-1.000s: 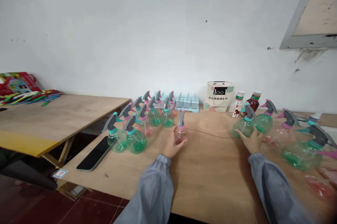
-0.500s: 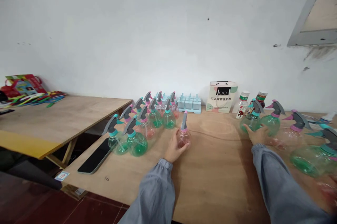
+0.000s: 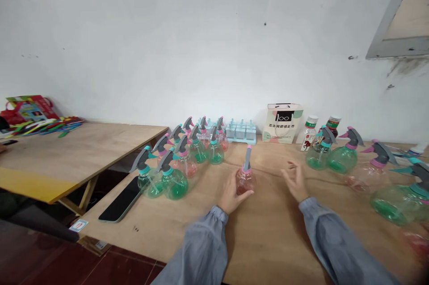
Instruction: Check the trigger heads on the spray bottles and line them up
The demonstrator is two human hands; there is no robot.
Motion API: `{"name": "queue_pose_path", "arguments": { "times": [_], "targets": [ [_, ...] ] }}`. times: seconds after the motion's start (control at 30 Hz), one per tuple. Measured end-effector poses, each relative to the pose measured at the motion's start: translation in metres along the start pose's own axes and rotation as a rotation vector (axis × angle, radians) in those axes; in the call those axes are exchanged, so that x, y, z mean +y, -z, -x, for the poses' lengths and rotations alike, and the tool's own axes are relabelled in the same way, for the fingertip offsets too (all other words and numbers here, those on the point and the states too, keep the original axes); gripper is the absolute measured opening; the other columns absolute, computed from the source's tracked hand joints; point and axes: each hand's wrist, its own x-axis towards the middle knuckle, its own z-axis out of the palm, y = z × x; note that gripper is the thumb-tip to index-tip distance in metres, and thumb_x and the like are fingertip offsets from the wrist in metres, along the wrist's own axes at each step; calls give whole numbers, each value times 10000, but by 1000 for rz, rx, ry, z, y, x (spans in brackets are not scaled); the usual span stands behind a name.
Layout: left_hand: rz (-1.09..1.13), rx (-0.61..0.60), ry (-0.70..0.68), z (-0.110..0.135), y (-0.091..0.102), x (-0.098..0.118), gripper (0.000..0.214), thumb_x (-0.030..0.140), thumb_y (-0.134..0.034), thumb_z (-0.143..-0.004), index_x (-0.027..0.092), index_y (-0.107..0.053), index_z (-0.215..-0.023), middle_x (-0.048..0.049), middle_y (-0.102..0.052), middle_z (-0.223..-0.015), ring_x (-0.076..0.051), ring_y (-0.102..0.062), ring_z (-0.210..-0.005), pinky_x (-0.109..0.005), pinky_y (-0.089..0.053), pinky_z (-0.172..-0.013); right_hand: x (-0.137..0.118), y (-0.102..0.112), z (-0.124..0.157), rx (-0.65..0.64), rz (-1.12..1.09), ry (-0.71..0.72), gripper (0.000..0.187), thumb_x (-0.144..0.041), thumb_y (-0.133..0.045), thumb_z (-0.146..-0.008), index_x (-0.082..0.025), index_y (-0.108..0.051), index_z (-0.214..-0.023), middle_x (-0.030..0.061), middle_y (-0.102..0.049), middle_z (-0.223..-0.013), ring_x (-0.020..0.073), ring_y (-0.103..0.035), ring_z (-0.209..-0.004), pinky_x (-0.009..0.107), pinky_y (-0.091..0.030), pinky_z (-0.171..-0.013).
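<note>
My left hand (image 3: 233,192) is wrapped round a pink spray bottle (image 3: 246,180) with a grey trigger head, upright at the middle of the wooden table. To its right my right hand (image 3: 295,181) is held over the tabletop with fingers apart and nothing in it. On the right stand more spray bottles, among them a green one with a teal collar (image 3: 317,158), a green one with a pink collar (image 3: 343,158), a clear pink one (image 3: 367,177) and a large green one (image 3: 393,204). Several green and pink spray bottles (image 3: 174,183) are grouped on the left.
A black phone (image 3: 121,200) lies near the left edge. At the wall are pale blue ice-pop moulds (image 3: 241,131), a paper bag (image 3: 282,124) and drink bottles (image 3: 308,132). A second table (image 3: 87,146) on the left carries colourful strips (image 3: 43,126).
My right hand has left the green spray bottle on the right and moved left, empty. My left hand and the pink spray bottle have shifted slightly right and nearer to me.
</note>
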Motion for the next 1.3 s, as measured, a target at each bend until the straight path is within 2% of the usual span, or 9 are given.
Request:
{"name": "queue_pose_path", "arguments": {
  "times": [0.13, 0.3, 0.47, 0.6, 0.77, 0.87, 1.03, 1.17, 1.3],
  "targets": [
    [-78, -92, -21, 12, -20, 20, 893, 501, -778, -738, 240, -324, -1462, -160, -491, -1454, -348, -461, -1363, -577, -351, -1125, -63, -22, 29, -306, -267, 57, 782, -570, -657, -804, -245, -332, -1437, 136, -472, -1375, 290, -501, -1247, 502, -422, -1062],
    [-47, -140, -81, 20, -29, 27, 905, 579, -768, -716, 240, -356, -1447, -160, -482, -1466, -355, -460, -1360, -572, -366, -1116, -93, -23, 40, -414, -491, -98, 750, -514, -666, -830, -261, -318, -1445, 83, -627, -1102, 205, -648, -886, 396, -570, -849],
    [-71, 465, -46, -30, 12, 10, 606, 415, -584, -902, 212, -357, -1426, -144, -462, -1437, -270, -430, -1383, -477, -328, -1170, -91, -17, 38, -392, -520, -105, 717, -555, -664, -813, -270, -430, -1428, 75, -671, -1048, 226, -664, -1001, 392, -561, -909],
    [-321, 677, 76, -89, 47, -6, 681, 287, -639, -851, 129, -317, -1430, -214, -447, -1423, -316, -399, -1388, -493, -315, -1160, -91, -16, 35, -395, -506, -159, 612, -577, -698, -758, -264, -618, -1278, 97, -712, -1062, 274, -670, -1064, 435, -544, -945],
    [-492, 567, 216, -122, 61, -17, 739, 323, -680, -834, 45, -312, -1411, -284, -450, -1428, -407, -415, -1356, -521, -344, -1099, -85, -12, 32, -324, -569, -303, 424, -578, -737, -693, -246, -736, -957, 75, -743, -852, 227, -684, -777, 382, -575, -753],
    [-588, 469, 325, -121, 63, -13, 653, 325, -681, -823, 67, -399, -1352, -268, -533, -1343, -410, -492, -1275, -535, -388, -1032, -83, -7, 25, -307, -679, -430, 457, -564, -754, -676, -235, -721, -992, 68, -747, -819, 234, -695, -766, 380, -562, -744],
    [-797, 354, 301, -85, 52, 5, 612, 503, -661, -808, 116, -511, -1259, -209, -556, -1283, -375, -535, -1181, -497, -444, -940, -85, -3, 6, -498, -989, -621, 591, -633, -715, -695, -223, -684, -1119, 97, -762, -967, 271, -727, -817, 352, -561, -638],
    [-852, 291, 153, -47, 37, 14, 591, 595, -650, -780, 139, -574, -1148, -170, -605, -1163, -343, -562, -1115, -451, -456, -904, -90, -8, -3, -624, -1088, -592, 606, -707, -627, -743, -229, -674, -1111, 105, -747, -1064, 267, -718, -898, 369, -572, -702],
    [-734, 280, 83, -28, 26, 8, 584, 568, -639, -795, 178, -544, -1218, -137, -651, -1104, -311, -595, -1102, -415, -467, -897, -93, -17, 0, -604, -1068, -565, 565, -704, -661, -714, -226, -682, -1016, 94, -747, -1022, 249, -699, -926, 351, -556, -748]
  ]
}}
